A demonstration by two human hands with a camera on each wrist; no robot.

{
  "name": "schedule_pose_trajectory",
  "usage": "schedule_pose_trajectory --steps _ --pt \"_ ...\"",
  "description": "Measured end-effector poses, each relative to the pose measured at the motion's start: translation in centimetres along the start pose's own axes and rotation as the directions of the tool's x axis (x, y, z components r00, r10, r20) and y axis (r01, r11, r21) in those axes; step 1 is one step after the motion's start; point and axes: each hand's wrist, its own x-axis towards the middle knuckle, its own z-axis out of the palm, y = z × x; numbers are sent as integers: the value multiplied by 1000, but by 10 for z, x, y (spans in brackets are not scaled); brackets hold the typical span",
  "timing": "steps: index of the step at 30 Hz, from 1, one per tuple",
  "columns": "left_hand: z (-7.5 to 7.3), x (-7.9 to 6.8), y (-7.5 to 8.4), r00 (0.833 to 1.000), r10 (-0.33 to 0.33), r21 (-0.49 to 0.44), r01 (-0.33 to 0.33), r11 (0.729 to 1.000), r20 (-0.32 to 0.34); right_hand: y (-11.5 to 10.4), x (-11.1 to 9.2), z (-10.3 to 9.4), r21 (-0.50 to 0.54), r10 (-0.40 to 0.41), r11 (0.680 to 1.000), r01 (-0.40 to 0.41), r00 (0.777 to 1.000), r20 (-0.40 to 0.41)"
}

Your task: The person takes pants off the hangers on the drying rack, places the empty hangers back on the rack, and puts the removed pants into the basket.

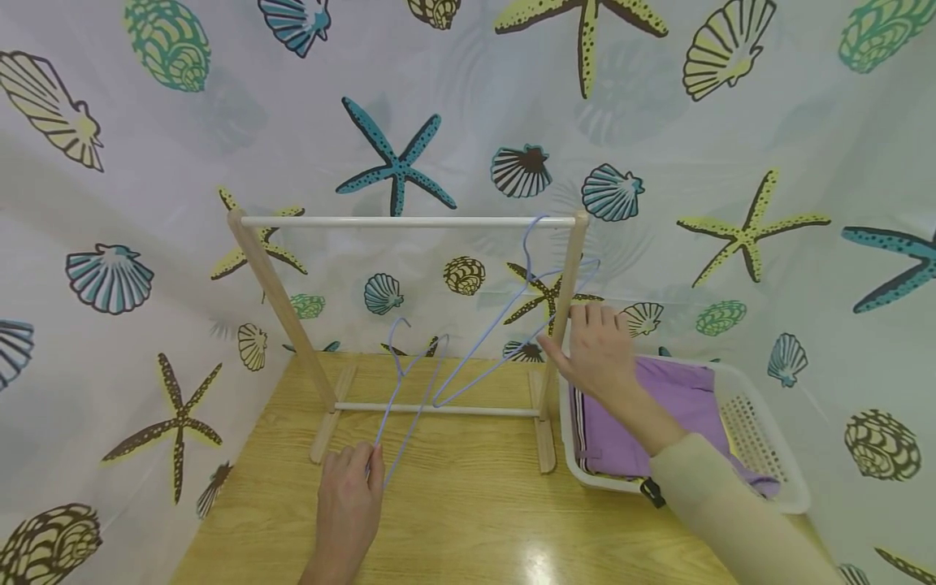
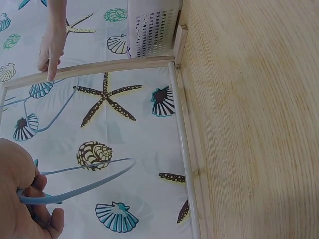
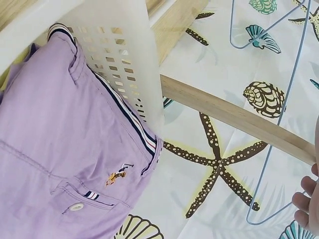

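Observation:
My left hand [image 1: 349, 496] holds a thin blue clothes hanger [image 2: 94, 185] by one end, its hook pointing up toward the rack. Another blue hanger [image 1: 483, 340] hangs by its hook near the right end of the rack's white top rail [image 1: 409, 222], tilted, with one corner reaching past the right wooden post [image 1: 572, 284]. Beside that post is my right hand [image 1: 603, 353], its thumb stretched toward the post and hanger. In the right wrist view, its fingers [image 3: 305, 199] are loosely bent near the hanger's corner and hold nothing visible.
A white perforated basket [image 1: 760, 414] stands right of the rack, holding folded purple shorts or trousers [image 1: 680, 414] with a striped waistband. The rack's feet [image 1: 544, 443] rest on a wood-grain table [image 1: 453, 520]. Behind hangs a shell-and-starfish curtain [image 1: 468, 106].

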Motion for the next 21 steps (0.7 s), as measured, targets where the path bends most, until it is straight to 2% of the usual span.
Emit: schedule_pose_trajectory --steps 7,14,21 --pt "0 1 1 1000 -1 -2 1 1000 13 2 2 8 -68 -28 997 24 998 -53" --pt "-1 0 1 1000 4 10 -4 1000 13 2 1 13 -56 -33 998 29 997 -64" --pt "-1 1 0 1000 26 20 -26 999 6 1 1 16 -85 -80 994 73 994 -81"
